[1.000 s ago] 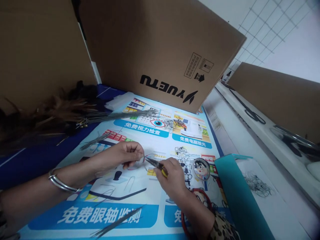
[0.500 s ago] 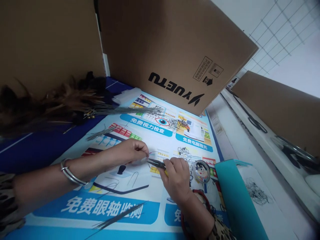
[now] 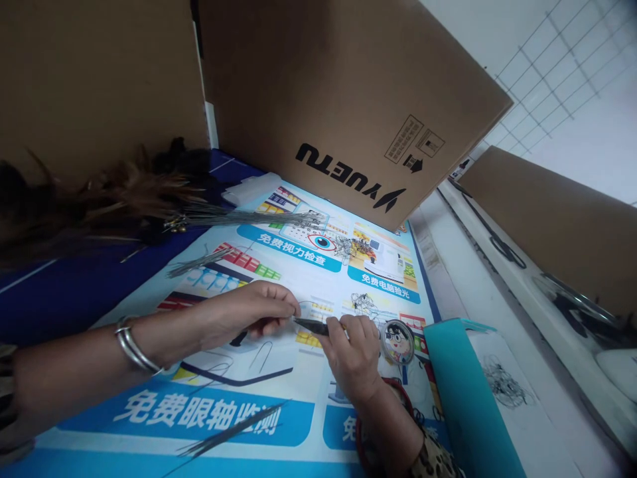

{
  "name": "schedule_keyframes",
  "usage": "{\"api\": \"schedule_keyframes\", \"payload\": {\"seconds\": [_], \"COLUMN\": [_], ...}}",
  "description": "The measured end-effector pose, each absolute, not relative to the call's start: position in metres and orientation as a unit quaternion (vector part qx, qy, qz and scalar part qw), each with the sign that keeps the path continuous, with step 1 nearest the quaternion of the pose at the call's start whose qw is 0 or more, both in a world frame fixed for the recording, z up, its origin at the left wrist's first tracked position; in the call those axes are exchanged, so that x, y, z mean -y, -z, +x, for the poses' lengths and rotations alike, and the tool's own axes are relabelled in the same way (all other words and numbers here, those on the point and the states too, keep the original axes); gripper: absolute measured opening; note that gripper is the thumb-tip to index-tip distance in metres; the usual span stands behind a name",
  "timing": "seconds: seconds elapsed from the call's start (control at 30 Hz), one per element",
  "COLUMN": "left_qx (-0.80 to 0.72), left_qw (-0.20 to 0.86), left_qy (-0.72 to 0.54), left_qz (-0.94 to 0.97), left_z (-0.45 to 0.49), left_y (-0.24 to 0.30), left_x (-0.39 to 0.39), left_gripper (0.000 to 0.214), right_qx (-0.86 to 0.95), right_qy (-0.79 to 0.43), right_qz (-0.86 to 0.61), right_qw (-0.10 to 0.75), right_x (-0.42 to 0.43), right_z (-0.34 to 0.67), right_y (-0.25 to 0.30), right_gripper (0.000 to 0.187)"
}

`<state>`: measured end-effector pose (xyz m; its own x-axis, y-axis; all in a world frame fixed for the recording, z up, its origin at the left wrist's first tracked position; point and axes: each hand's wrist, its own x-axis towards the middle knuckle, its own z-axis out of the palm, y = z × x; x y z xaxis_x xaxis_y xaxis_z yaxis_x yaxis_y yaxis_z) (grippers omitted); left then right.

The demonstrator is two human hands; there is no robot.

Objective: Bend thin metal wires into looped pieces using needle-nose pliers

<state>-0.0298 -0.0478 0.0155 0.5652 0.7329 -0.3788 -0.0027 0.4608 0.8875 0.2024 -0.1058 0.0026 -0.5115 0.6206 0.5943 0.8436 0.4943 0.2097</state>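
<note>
Now the right hand (image 3: 352, 352) curls its fingers around the pliers (image 3: 313, 326). By the pliers' tips, the left hand (image 3: 266, 309) pinches a thin wire (image 3: 311, 303). Right of the pliers sits a blue-green box (image 3: 468, 392).

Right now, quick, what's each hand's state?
Left hand: closed in a pinch; what it holds is too small to tell.
Right hand: closed, holding pliers.
</note>
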Motion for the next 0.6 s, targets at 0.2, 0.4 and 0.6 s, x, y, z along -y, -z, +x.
{"api": "schedule_keyframes", "payload": {"seconds": [0.2,0.4,0.6], "left_qx": [-0.397,-0.410,-0.435], "left_qw": [0.787,0.766,0.726], "left_qy": [-0.320,-0.323,-0.314], "left_qz": [0.348,0.375,0.430], "left_z": [-0.022,-0.021,-0.023], "left_y": [-0.028,-0.023,-0.021], "left_x": [0.064,0.068,0.062], "left_gripper": [0.031,0.031,0.032], "right_qx": [0.819,0.826,0.833], "right_qy": [0.266,0.284,0.294], "right_qz": [-0.456,-0.423,-0.402], "right_qw": [0.225,0.242,0.241], "right_x": [0.104,0.105,0.106], "right_z": [0.207,0.204,0.203], "right_y": [-0.004,-0.004,-0.009], "right_gripper": [0.020,0.020,0.014]}}
